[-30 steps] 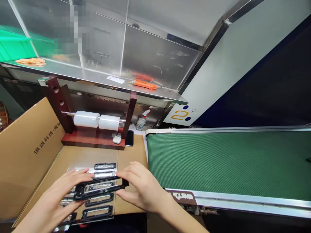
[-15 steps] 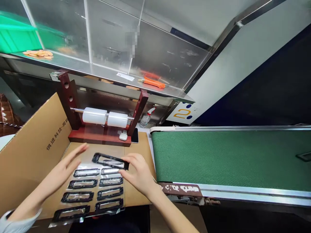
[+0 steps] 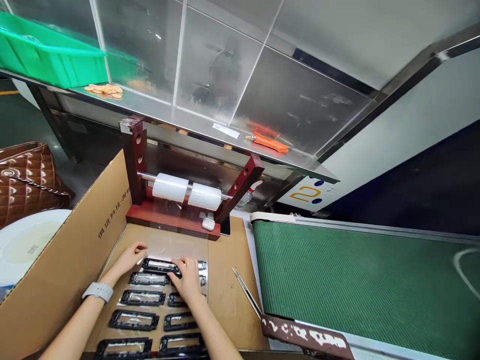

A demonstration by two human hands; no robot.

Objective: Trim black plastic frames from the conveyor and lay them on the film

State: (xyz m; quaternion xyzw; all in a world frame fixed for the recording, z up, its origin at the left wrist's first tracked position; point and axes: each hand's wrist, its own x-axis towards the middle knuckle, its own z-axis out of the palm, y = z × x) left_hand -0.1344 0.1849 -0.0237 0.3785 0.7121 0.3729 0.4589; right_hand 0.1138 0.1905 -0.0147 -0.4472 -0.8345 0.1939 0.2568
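Observation:
My right hand (image 3: pixel 188 280) pinches the right end of a slim black rectangular frame (image 3: pixel 153 266), at the top of the left column of similar frames. At that frame's left end is my left hand (image 3: pixel 132 258), fingers curled together; what they hold, if anything, cannot be made out. Several more black frames (image 3: pixel 142 298) lie below in two columns on clear film (image 3: pixel 176 245) over cardboard. My right hand and forearm cover part of the right column.
Behind the film stands a dark red holder (image 3: pixel 168 223) with two white rolls (image 3: pixel 170 187). A cardboard wall (image 3: pixel 86 240) rises at left. Tweezers (image 3: pixel 247 293) lie at right, beside a green conveyor belt (image 3: pixel 356 280). An orange-handled tool (image 3: pixel 270 142) rests on the metal shelf.
My right hand has brought the raised, tilted black frame down and left onto the film. My left hand has closed its fingers near the frame's end. The view has shifted left.

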